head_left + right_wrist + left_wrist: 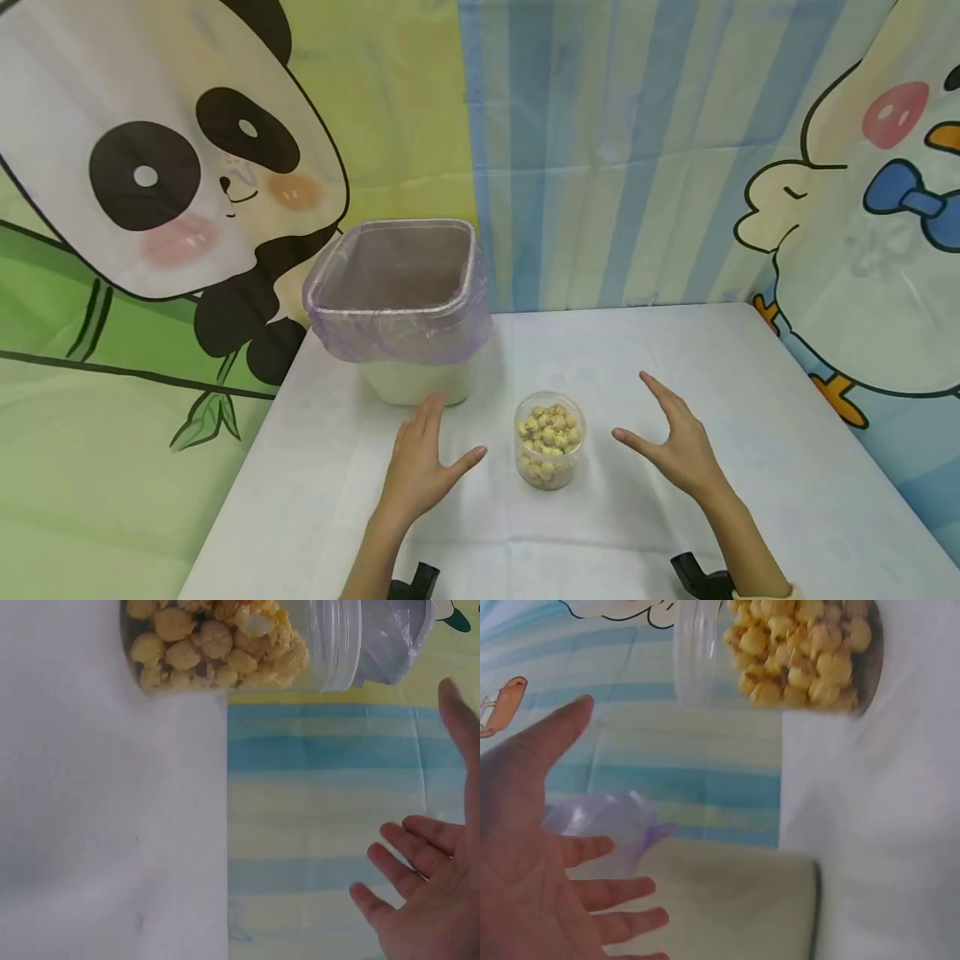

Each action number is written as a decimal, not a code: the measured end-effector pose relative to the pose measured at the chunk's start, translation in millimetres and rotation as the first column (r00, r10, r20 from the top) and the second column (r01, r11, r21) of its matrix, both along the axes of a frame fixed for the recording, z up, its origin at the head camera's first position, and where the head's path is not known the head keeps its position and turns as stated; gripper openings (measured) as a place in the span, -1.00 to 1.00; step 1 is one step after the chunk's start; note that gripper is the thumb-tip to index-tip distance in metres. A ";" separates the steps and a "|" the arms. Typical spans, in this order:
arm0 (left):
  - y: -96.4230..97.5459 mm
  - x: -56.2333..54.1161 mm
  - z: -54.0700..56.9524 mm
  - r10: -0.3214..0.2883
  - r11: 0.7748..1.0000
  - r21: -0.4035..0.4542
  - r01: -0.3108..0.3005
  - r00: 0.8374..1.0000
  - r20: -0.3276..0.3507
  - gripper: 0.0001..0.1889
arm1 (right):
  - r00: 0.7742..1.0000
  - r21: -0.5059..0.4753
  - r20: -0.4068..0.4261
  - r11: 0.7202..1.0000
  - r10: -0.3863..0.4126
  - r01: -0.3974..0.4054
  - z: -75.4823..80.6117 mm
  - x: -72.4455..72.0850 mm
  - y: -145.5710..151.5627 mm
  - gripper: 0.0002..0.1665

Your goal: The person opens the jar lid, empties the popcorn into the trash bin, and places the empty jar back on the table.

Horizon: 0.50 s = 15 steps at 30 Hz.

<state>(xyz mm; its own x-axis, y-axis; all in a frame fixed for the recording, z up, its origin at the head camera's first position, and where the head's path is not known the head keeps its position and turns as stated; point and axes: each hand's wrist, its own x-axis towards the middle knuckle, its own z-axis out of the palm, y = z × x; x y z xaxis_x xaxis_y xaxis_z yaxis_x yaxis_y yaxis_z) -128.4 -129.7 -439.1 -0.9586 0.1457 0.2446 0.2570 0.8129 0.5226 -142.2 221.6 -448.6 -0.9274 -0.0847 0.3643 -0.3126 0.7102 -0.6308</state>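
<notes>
A clear round jar [548,475] of yellow popcorn [551,427] stands upright on the table, its top uncovered. To its left is my left hand [422,465], thumb spread toward the jar and fingers straight, holding nothing. My right hand [681,444] is off to the jar's right, thumb and fingers spread apart, with nothing in it. Both wrist views show the popcorn jar [795,656] apart from the hands, its see-through wall [319,645] rising above the popcorn. In the head view my left fingertips overlap the base of a bin.
Behind the left hand stands a pale bin [412,379] lined with a purple plastic bag [401,333]. A white cloth covers the table [525,550]. Cartoon-printed curtains [600,150] hang along the back and sides. Black wrist mounts [412,581] show below both hands.
</notes>
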 end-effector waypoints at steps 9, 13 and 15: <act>36.6 -20.6 -36.3 -0.235 0.889 0.418 0.188 0.970 0.064 0.21 | 0.896 -0.307 -0.088 0.843 0.436 -0.441 1.2 -20.7 -34.1 0.16; 49.8 -28.9 -55.5 -0.300 0.844 0.474 0.252 0.954 0.026 0.19 | 0.839 -0.361 -0.035 0.776 0.544 -0.518 8.0 -23.7 -49.5 0.11; 55.3 -31.5 -63.3 -0.323 0.826 0.493 0.273 0.946 0.017 0.19 | 0.822 -0.386 0.002 0.759 0.570 -0.525 9.2 -24.6 -54.4 0.09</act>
<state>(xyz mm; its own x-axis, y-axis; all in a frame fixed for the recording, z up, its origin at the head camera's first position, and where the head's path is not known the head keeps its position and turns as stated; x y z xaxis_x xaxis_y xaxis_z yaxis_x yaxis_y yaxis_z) -159.9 -74.4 -502.4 -0.9098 0.3168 0.2681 0.3743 0.3471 0.8599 -166.8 167.2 -439.4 -0.7986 -0.4774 0.3665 -0.4896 0.1612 -0.8569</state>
